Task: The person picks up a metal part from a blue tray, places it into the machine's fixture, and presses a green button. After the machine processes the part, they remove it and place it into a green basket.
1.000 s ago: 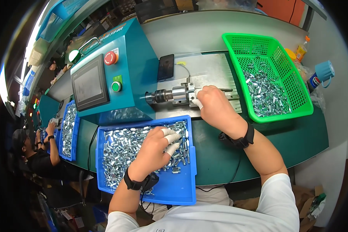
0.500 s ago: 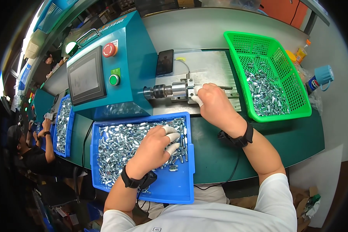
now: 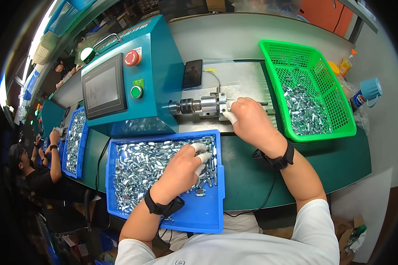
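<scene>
My left hand [image 3: 179,172] is over the blue tray [image 3: 201,214], its bent fingers in white finger cots slightly apart among small shiny metal pieces [image 3: 135,172]. I see nothing gripped between them. At the bench machine, my right hand [image 3: 252,121] is closed against the end of the metal clamping fixture [image 3: 222,106], thumb in a white cot. Whatever its fingertips hold is hidden. The fixture lines up with the chuck [image 3: 188,106] coming out of the teal machine [image 3: 157,75]. A dark thin rod [image 3: 262,104] shows just beyond my right knuckles.
A green basket [image 3: 292,136] with more metal pieces stands right of the fixture. Behind the chuck lies a phone [image 3: 192,74]. The machine carries a screen [image 3: 103,87] and red stop button [image 3: 132,58]. A blue cup [image 3: 370,88] is far right. Another person [image 3: 40,172] works at left.
The view has shifted slightly. My left fingers have moved a little right over the pieces and drawn closer together. My right hand stays at the fixture, with only a small shift.
</scene>
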Available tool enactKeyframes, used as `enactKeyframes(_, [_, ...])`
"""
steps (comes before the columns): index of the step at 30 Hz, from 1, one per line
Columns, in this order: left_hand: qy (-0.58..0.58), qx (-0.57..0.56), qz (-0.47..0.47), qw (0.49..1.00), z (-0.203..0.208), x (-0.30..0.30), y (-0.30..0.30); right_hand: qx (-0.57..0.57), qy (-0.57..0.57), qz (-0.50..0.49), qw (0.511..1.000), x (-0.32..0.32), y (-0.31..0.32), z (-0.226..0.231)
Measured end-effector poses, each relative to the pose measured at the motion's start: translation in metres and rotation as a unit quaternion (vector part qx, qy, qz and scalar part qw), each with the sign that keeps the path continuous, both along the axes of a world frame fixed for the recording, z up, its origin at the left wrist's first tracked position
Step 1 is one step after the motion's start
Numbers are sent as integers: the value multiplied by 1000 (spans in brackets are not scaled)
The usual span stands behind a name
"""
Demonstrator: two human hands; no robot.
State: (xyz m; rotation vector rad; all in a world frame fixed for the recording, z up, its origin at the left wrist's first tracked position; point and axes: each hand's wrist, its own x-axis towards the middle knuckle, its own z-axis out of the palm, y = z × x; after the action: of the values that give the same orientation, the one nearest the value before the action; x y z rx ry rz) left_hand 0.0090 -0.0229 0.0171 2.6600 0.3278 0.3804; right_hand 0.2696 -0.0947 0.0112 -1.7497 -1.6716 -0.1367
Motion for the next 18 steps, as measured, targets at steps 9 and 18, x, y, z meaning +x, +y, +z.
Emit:
enactKeyframes(9, [10, -8, 30, 999, -12, -6, 11, -43, 14, -38, 998, 1, -9, 26])
enactKeyframes(18, [-3, -23, 24, 999, -11, -7, 14, -18, -35, -28, 999, -10, -13, 28])
